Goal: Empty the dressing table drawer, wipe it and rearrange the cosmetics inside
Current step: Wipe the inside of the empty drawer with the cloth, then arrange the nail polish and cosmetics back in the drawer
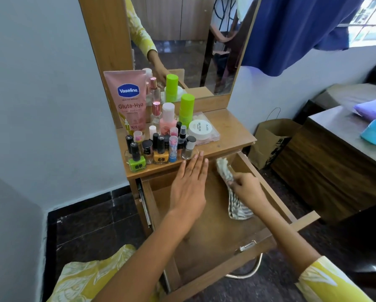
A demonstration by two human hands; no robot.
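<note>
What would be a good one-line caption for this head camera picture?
Right hand wipes the emptied drawer with a striped cloth; cosmetics wait on top.

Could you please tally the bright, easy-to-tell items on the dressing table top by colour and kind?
Lime green cylindrical bottles: 1 (a second one is only its mirror reflection)
Pink Vaseline tube: 1
Green nail polish bottle: 1
Yellow nail polish bottle: 1
White round nail polish remover tub: 1
Total: 5

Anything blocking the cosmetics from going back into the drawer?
Both hands: the left hand hovers flat over the open drawer, and the right hand holds a cloth inside it. The cosmetics stand on the tabletop.
</note>
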